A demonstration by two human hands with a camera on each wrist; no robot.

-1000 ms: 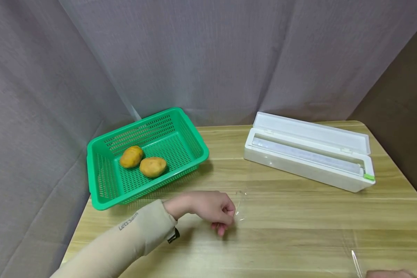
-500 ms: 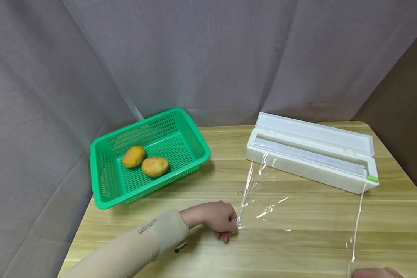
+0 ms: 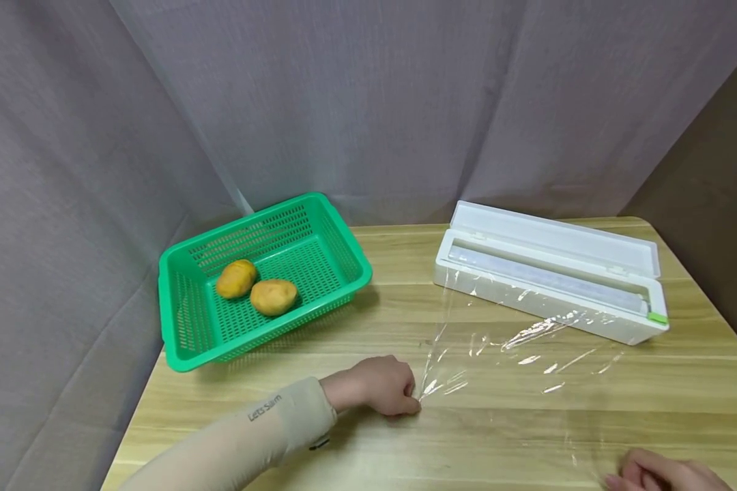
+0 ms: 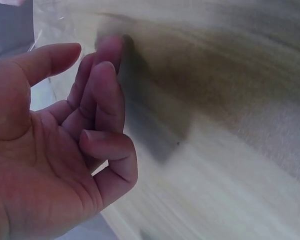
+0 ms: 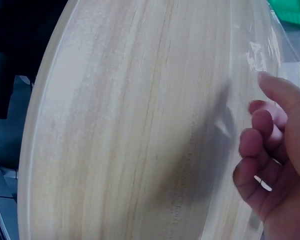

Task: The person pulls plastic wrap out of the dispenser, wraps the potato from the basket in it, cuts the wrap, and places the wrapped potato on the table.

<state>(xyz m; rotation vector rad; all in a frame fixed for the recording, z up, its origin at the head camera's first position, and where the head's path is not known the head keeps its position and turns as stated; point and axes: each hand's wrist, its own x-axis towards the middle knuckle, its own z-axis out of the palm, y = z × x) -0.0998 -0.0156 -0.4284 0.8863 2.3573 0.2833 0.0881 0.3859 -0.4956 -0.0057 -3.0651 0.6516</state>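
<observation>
Clear plastic wrap point(image 3: 528, 361) runs from a white wrap dispenser point(image 3: 546, 305), its lid raised, toward me over the wooden table. At the wrap's near left corner my left hand point(image 3: 383, 385) pinches the film between thumb and forefinger, the other fingers loosely bent. My right hand point(image 3: 666, 472), partly cut off by the frame, is at the wrap's near right corner. In the right wrist view the thumb of that hand point(image 5: 285, 135) stands apart from its bent fingers, and the film passes close to the thumb tip. The wrap is wrinkled and slack on the right.
A green basket point(image 3: 338, 290) at the back left holds two potatoes point(image 3: 273, 297) point(image 3: 236, 279). The dispenser has a green slider point(image 3: 657, 318) at its right end. Grey curtain point(image 3: 344, 102) closes off the back and left.
The wrap came into clear view, stretched from the dispenser, then its right edge slackened and wrinkled. My right hand shifted up and left, its thumb and fingers parting. My left hand moved slightly nearer me.
</observation>
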